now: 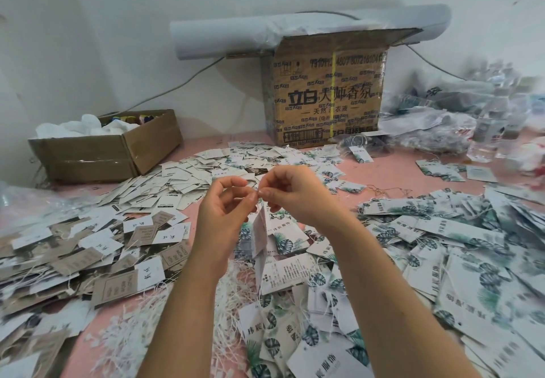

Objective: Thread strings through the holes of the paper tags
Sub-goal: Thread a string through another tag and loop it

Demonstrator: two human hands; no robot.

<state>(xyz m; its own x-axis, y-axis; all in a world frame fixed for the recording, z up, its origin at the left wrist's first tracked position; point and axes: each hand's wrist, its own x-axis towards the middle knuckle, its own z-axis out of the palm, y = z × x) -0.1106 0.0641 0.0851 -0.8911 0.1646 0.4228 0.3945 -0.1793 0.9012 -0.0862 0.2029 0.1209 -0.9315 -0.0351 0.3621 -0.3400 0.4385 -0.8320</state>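
My left hand [225, 205] and my right hand [290, 192] meet above the middle of the table, fingertips pinched together on a thin white string [259, 197]. A small stack of white paper tags [261, 237] hangs edge-on from that string just below my fingers. Under my wrists lies a loose bundle of white strings [233, 289]. Tags with green leaf print [442, 230] cover the right side. White and brown tags [97, 248] are heaped on the left.
The pink table [392, 171] is littered with tags. A low open cardboard box [109, 144] stands at the back left, a tall printed carton [324, 94] with a paper roll on top at the back centre. Plastic bags and bottles [483, 124] crowd the back right.
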